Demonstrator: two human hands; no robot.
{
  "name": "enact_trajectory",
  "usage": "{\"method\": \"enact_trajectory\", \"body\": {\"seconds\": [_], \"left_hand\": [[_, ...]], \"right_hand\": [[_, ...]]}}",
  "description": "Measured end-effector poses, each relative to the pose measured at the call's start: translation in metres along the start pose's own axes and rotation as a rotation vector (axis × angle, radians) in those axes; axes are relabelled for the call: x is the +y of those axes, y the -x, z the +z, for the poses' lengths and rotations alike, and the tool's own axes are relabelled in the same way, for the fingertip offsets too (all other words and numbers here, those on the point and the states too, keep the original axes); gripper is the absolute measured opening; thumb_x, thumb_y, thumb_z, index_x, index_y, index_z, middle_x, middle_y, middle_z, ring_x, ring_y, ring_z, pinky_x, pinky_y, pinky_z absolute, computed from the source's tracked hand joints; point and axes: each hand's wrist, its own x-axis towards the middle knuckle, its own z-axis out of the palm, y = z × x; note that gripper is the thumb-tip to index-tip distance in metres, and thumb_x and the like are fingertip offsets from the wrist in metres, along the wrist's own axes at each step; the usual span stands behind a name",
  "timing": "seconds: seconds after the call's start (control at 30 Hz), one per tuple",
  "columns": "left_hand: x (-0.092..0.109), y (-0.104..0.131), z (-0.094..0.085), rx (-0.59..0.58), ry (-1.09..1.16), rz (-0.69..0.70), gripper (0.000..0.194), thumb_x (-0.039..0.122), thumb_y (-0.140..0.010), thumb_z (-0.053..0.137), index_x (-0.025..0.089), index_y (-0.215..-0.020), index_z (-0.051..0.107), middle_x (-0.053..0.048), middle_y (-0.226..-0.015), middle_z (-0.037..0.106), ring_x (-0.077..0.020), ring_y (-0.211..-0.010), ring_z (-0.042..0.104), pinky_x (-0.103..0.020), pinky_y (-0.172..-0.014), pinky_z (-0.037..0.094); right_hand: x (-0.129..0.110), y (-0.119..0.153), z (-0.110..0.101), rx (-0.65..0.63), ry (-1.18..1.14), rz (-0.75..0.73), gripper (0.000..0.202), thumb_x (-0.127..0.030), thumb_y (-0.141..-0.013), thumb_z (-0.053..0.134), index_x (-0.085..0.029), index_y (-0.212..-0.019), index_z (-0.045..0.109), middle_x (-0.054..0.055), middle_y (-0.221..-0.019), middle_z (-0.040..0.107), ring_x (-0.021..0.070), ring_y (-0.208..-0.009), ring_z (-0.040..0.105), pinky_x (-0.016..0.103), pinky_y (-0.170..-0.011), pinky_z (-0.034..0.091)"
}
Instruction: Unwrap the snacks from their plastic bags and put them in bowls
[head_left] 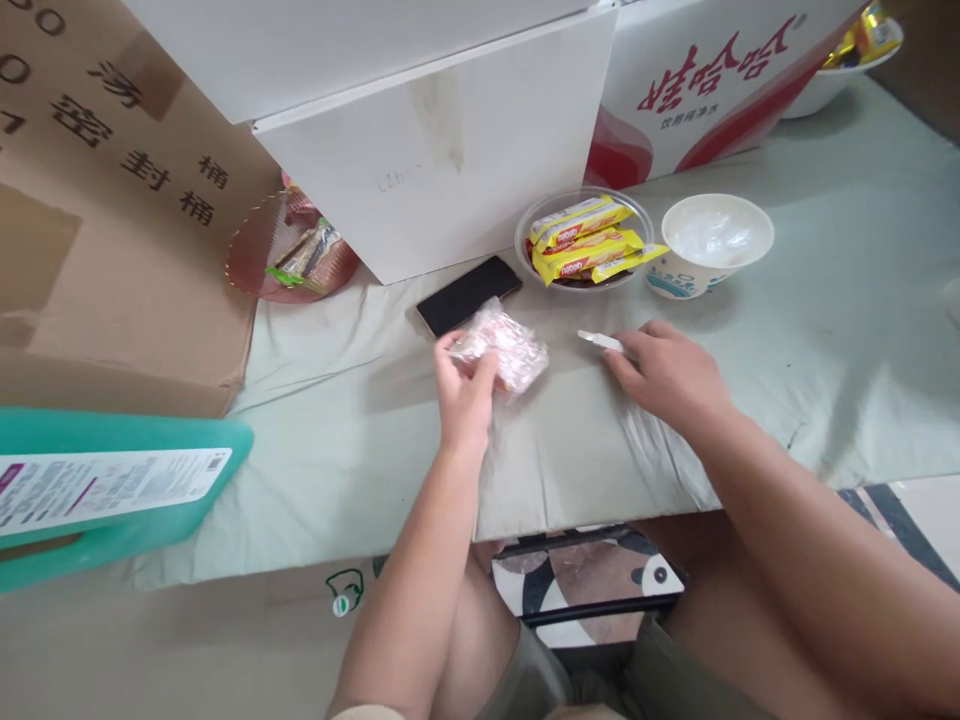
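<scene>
My left hand (466, 385) is closed on a small package in crinkled clear plastic (510, 348), pinkish inside, held just above the cloth-covered table. Behind it lies a black phone (469, 295), partly hidden by the package. My right hand (670, 372) rests low at the table and pinches a thin white tool (601, 342) whose tip points left towards the package without touching it. Beyond my hands sit a clear bowl of yellow-wrapped snacks (585, 240) and a paper tub (694, 280) with clear plastic in it.
White boxes (450, 160) stand along the back. At the left are a pink bowl of wrapped items (262, 250), a large cardboard box (112, 290) and a green container (217, 445). Another bowl (817, 92) is at the back right. The table's front edge (585, 525) is above my legs.
</scene>
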Motion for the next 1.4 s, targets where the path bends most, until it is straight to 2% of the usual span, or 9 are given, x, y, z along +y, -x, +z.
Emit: {"method": "enact_trajectory", "body": {"seconds": [0.1, 0.23, 0.43, 0.6, 0.73, 0.93, 1.03, 1.23, 1.4], "left_hand": [[-0.004, 0.014, -0.002, -0.073, -0.318, 0.045, 0.042, 0.045, -0.079, 0.075, 0.027, -0.108, 0.051, -0.001, -0.091, 0.063, -0.0169, -0.077, 0.067, -0.03, -0.069, 0.055], [0.001, 0.013, -0.019, -0.072, -0.524, 0.439, 0.04, 0.037, -0.079, 0.073, 0.026, -0.112, 0.053, -0.008, -0.13, 0.059, -0.0249, -0.128, 0.056, -0.045, -0.11, 0.044], [0.005, 0.005, -0.029, -0.5, -0.778, 0.628, 0.037, 0.025, -0.075, 0.074, 0.023, -0.111, 0.063, -0.01, -0.136, 0.06, -0.0261, -0.13, 0.057, -0.044, -0.111, 0.045], [0.002, -0.002, -0.025, -0.343, -0.606, 0.543, 0.009, 0.021, -0.083, 0.062, 0.021, -0.09, 0.068, -0.008, -0.12, 0.07, -0.0221, -0.115, 0.066, -0.04, -0.104, 0.051], [0.003, -0.011, -0.028, -0.122, -0.325, 0.298, 0.009, 0.028, -0.08, 0.065, 0.02, -0.084, 0.066, -0.005, -0.097, 0.074, -0.0185, -0.09, 0.069, -0.031, -0.082, 0.055], [0.01, -0.028, -0.043, 0.173, -0.099, 0.007, 0.025, 0.018, -0.06, 0.06, 0.022, -0.084, 0.056, 0.007, -0.062, 0.053, -0.0097, -0.051, 0.051, -0.021, -0.052, 0.041], [0.011, -0.031, -0.049, 0.229, -0.17, 0.035, 0.025, 0.018, -0.061, 0.058, 0.022, -0.086, 0.056, 0.006, -0.065, 0.049, -0.0093, -0.052, 0.047, -0.022, -0.052, 0.038], [0.011, -0.022, -0.049, -0.006, -0.465, 0.277, 0.032, 0.028, -0.068, 0.073, 0.023, -0.099, 0.068, -0.001, -0.099, 0.065, -0.0148, -0.081, 0.06, -0.025, -0.071, 0.046], [0.01, -0.021, -0.045, 0.002, -0.465, 0.159, 0.008, 0.024, -0.069, 0.071, 0.019, -0.073, 0.067, 0.003, -0.065, 0.059, -0.0119, -0.061, 0.051, -0.024, -0.06, 0.039]], "right_hand": [[0.009, -0.005, 0.001, 0.097, 0.037, 0.019, 0.035, -0.037, -0.094, 0.049, -0.019, -0.114, 0.072, 0.017, -0.106, 0.066, 0.0336, -0.095, 0.063, 0.042, -0.075, 0.044], [0.003, -0.001, 0.002, 0.209, -0.171, -0.159, 0.035, -0.032, -0.092, 0.051, -0.017, -0.12, 0.067, 0.018, -0.113, 0.067, 0.0361, -0.109, 0.062, 0.05, -0.09, 0.048], [-0.022, 0.014, 0.013, 0.055, -0.486, -0.607, 0.045, -0.027, -0.087, 0.057, -0.019, -0.131, 0.057, 0.013, -0.119, 0.07, 0.0292, -0.108, 0.064, 0.043, -0.092, 0.05], [-0.017, 0.012, 0.014, -0.002, -0.469, -0.617, 0.03, -0.012, -0.082, 0.05, -0.02, -0.102, 0.071, 0.007, -0.085, 0.066, 0.0209, -0.081, 0.062, 0.033, -0.075, 0.047], [-0.007, 0.011, 0.008, -0.018, -0.498, -0.595, 0.021, -0.011, -0.08, 0.05, -0.019, -0.078, 0.07, 0.005, -0.081, 0.062, 0.0173, -0.073, 0.06, 0.03, -0.069, 0.045], [0.011, 0.006, -0.007, 0.016, -0.416, -0.437, 0.022, -0.015, -0.08, 0.047, -0.021, -0.073, 0.067, 0.007, -0.087, 0.063, 0.0204, -0.079, 0.062, 0.035, -0.076, 0.048], [0.016, 0.004, -0.014, 0.108, -0.344, -0.289, 0.023, -0.016, -0.079, 0.046, -0.023, -0.069, 0.065, 0.009, -0.093, 0.066, 0.0245, -0.087, 0.064, 0.039, -0.081, 0.049], [-0.002, 0.01, -0.007, 0.118, -0.348, -0.403, 0.034, -0.031, -0.085, 0.056, -0.021, -0.115, 0.068, 0.012, -0.108, 0.071, 0.0318, -0.105, 0.063, 0.046, -0.092, 0.047], [-0.015, 0.019, 0.002, 0.112, -0.262, -0.572, 0.022, -0.027, -0.093, 0.05, -0.023, -0.089, 0.071, 0.007, -0.08, 0.07, 0.0261, -0.088, 0.062, 0.044, -0.089, 0.045]]}}
